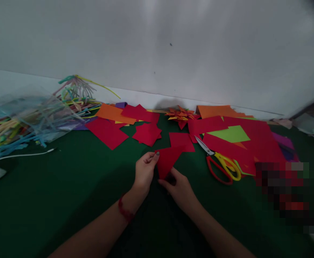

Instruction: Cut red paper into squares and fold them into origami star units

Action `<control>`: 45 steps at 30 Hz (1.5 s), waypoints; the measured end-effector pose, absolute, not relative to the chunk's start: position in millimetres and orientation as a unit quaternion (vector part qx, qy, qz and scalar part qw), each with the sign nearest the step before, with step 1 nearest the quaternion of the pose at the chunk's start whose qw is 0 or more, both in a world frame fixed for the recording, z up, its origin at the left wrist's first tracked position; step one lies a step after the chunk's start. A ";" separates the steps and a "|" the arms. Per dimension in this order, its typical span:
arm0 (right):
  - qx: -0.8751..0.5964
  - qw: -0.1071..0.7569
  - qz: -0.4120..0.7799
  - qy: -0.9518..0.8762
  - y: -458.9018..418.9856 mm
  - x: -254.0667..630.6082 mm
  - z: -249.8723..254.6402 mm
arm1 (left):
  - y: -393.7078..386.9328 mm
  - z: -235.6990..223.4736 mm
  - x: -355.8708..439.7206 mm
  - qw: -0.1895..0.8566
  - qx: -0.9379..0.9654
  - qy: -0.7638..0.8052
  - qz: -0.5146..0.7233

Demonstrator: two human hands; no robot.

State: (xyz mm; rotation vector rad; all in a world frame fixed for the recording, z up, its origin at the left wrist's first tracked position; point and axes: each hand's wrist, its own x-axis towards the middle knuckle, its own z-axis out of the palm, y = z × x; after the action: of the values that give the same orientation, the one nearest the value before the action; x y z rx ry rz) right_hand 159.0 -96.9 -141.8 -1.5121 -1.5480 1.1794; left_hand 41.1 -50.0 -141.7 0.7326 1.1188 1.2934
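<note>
Both my hands hold one folded piece of red paper [168, 160] just above the green table [65, 186]. My left hand [144, 171] pinches its upper left edge between thumb and fingers. My right hand [179, 188] grips its lower corner from below, fingers curled. A red band sits on my left wrist. Just beyond the paper lie more red paper squares [147, 133], and scissors [220, 163] with red and yellow handles lie to the right of my right hand.
Orange, red and green paper sheets [230, 134] are spread along the white wall. A folded orange-red paper star [182, 115] sits at the back. A heap of coloured straws [17, 125] and clear plastic lies at left. A blurred patch covers the right front.
</note>
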 end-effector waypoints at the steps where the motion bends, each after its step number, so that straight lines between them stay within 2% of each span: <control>1: -0.580 0.334 0.448 -0.592 -96.7 159.1 -142.4 | -50.1 -141.9 41.1 0.595 0.314 0.483 0.560; 9: -0.528 0.318 0.525 -0.587 -96.1 166.3 -129.0 | -49.8 -141.7 39.6 0.583 0.313 0.498 0.560; 13: -0.492 0.364 0.582 -0.536 -92.3 171.6 -128.7 | -50.6 -138.2 39.1 0.588 0.334 0.500 0.542; 16: -0.513 0.403 0.560 -0.511 -87.9 174.5 -134.7 | -53.6 -131.9 40.6 0.574 0.375 0.513 0.516; 20: -0.533 0.395 0.543 -0.515 -84.4 179.1 -135.9 | -57.2 -127.0 41.8 0.506 0.454 0.524 0.513; 29: -0.549 0.446 0.527 -0.471 -76.9 194.2 -131.2 | -58.7 -125.9 39.6 0.485 0.502 0.529 0.484; 34: -0.574 0.438 0.507 -0.472 -77.2 194.5 -130.5 | -60.1 -128.5 41.6 0.523 0.508 0.499 0.469; 39: -0.589 0.462 0.462 -0.475 -78.5 191.0 -128.3 | -56.1 -138.0 42.5 0.607 0.488 0.451 0.436; 45: -0.605 0.480 0.462 -0.436 -77.7 192.1 -128.4 | -57.6 -135.5 40.8 0.621 0.502 0.452 0.397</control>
State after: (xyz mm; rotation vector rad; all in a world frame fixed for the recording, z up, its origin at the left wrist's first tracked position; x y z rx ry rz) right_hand 192.1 -77.7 -128.4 -1.4758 -1.0636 1.1284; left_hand 40.8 -57.6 -135.5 1.1533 1.0396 0.9130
